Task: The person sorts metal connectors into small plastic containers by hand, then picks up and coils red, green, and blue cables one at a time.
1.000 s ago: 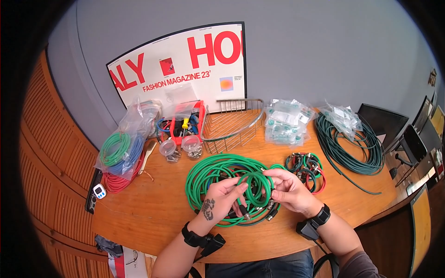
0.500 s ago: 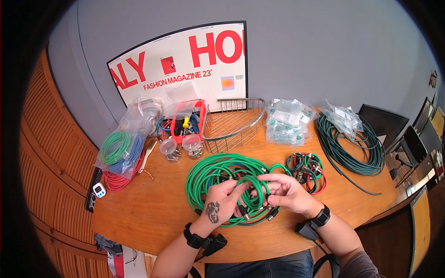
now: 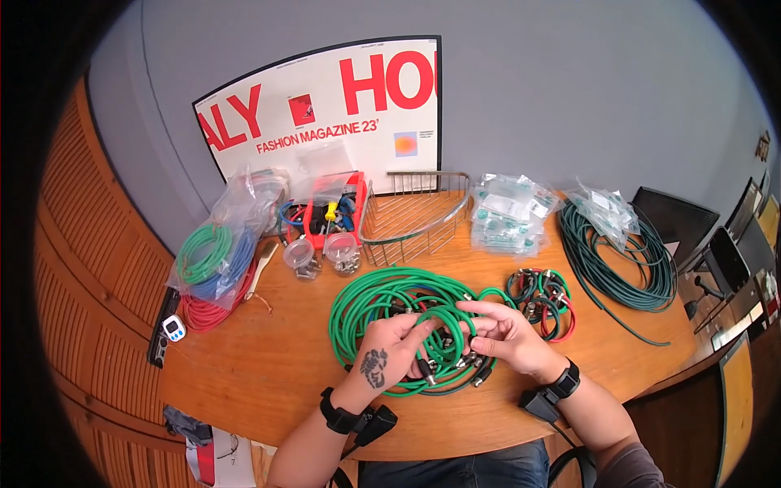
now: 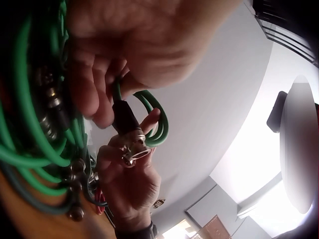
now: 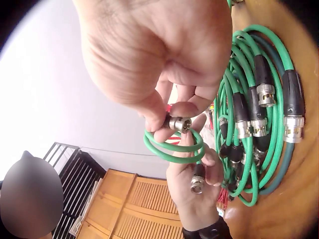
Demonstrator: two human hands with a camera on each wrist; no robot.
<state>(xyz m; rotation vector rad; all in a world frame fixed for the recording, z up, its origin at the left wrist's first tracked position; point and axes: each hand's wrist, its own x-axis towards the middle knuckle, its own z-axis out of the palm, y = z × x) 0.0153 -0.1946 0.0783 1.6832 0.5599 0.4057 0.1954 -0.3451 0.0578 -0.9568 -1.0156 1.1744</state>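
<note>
In the head view a small coiled green cable (image 3: 443,335) is held between both hands, above a larger pile of green cables (image 3: 350,313). The left hand (image 3: 390,350) grips the coil's left side; one black-sleeved metal connector (image 3: 428,372) hangs below its fingers. At the coil's right, the right hand (image 3: 512,340) pinches the cable's other end. The right wrist view shows that metal connector (image 5: 179,123) between thumb and fingers. From the left wrist, the hanging connector (image 4: 130,130) appears in front of the right hand (image 4: 132,184).
Behind stand a wire basket (image 3: 415,224), a red bin (image 3: 358,180) and clear cups (image 3: 342,248). Bagged cables (image 3: 203,256) lie left. Plastic packets (image 3: 508,215), a dark green cable coil (image 3: 578,244) and a small cable bundle (image 3: 561,301) lie right.
The small coil has shifted slightly down from its first position, and the right hand's fingers have changed position along it. The head view has turned slightly left.
</note>
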